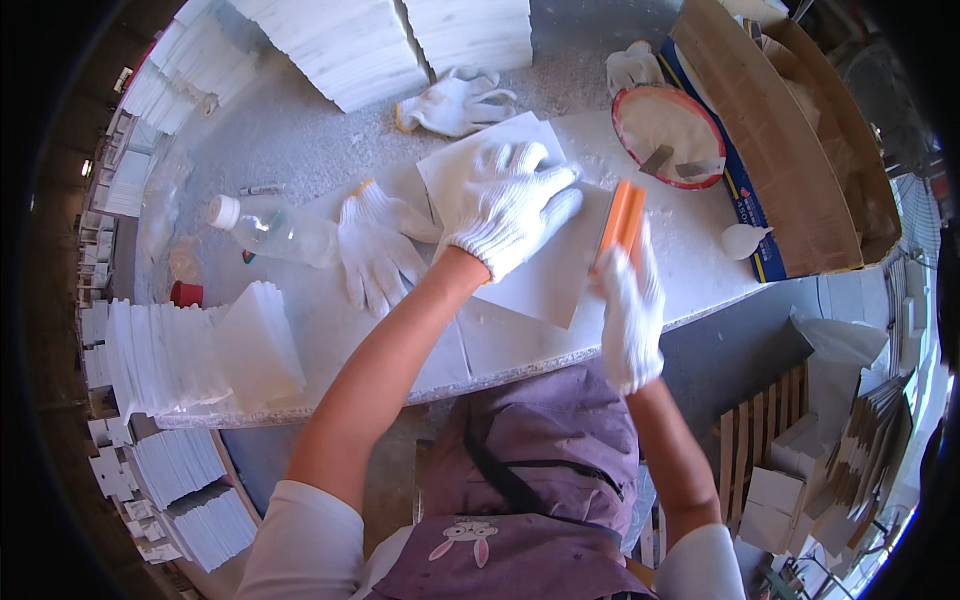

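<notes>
Both my hands wear white knitted gloves. My left hand [508, 212] lies on a white square tile [535, 290], its fingers stretched out over the surface. In my right hand [633, 325] is an orange hand tool with a long straight body [624, 215], held along the tile's right edge; its working face is hidden. The right fingers are slightly blurred. A loose white glove [372, 245] rests just left of the tile, and another loose glove [458, 103] lies beyond its far edge.
Left of my hands lies a clear plastic bottle [270, 228]. At right are a red-rimmed bowl of pale powder [668, 125], a white squeeze bulb [745, 240] and a cardboard box [770, 150]. Stacks of white tiles [340, 50] stand at the back, with more tiles [200, 345] at left.
</notes>
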A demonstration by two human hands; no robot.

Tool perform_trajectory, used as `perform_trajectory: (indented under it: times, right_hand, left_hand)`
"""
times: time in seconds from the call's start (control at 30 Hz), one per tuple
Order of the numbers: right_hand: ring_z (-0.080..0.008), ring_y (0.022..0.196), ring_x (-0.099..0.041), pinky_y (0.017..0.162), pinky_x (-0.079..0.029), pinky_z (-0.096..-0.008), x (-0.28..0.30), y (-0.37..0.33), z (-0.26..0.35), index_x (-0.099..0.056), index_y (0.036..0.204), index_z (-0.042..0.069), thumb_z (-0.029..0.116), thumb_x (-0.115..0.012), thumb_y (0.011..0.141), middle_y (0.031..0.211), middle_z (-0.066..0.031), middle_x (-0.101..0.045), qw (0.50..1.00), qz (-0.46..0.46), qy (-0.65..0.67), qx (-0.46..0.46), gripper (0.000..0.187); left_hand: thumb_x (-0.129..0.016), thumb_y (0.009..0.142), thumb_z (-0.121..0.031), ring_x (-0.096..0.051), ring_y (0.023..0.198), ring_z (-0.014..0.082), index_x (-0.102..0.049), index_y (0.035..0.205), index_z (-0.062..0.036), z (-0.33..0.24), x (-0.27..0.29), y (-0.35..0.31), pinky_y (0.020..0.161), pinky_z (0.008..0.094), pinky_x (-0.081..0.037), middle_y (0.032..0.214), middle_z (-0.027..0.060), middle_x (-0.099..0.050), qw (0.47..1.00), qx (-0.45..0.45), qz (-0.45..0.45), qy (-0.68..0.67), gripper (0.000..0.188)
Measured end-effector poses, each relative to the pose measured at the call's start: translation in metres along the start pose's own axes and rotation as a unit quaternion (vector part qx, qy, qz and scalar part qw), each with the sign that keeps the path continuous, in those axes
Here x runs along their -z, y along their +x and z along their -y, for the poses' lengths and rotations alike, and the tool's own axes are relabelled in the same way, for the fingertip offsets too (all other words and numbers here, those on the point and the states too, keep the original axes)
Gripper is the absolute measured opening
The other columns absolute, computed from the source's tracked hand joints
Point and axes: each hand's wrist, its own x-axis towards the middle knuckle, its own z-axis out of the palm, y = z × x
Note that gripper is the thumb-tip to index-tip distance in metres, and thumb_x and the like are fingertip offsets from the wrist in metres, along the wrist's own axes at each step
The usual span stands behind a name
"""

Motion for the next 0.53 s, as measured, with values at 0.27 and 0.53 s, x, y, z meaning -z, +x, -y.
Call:
perform_trajectory:
  times: [0.27, 0.53]
  right_hand:
    - [-0.0131, 0.097, -0.057, 0.084, -0.049, -0.0288, 0.028, -0.059, -0.012, -0.022, 0.151, 0.006, 0.027, -0.053, 0.097, 0.117, -0.008, -0.056, 0.99, 0.0, 0.143, -0.013, 0.066]
    - [-0.018, 0.109, -0.054, 0.091, -0.048, -0.0325, 0.04, -0.083, -0.013, -0.019, 0.152, 0.004, 0.045, -0.061, 0.091, 0.137, -0.0108, -0.045, 0.991, 0.009, 0.133, -0.035, 0.084]
  left_hand:
    - [-0.059, 0.089, -0.038, -0.052, 0.104, 0.0263, -0.066, 0.112, -0.0203, -0.001, 0.006, 0.002, 0.094, 0.0436, -0.039, 0.105, 0.0049, -0.057, 0.999, 0.006, 0.03, -0.023, 0.03]
    - [-0.056, 0.09, -0.044, -0.043, 0.126, 0.0366, -0.053, 0.132, -0.0143, 0.004, -0.01, -0.004, 0.105, 0.0471, -0.035, 0.138, 0.0152, -0.046, 0.995, 0.073, -0.024, 0.057, 0.052]
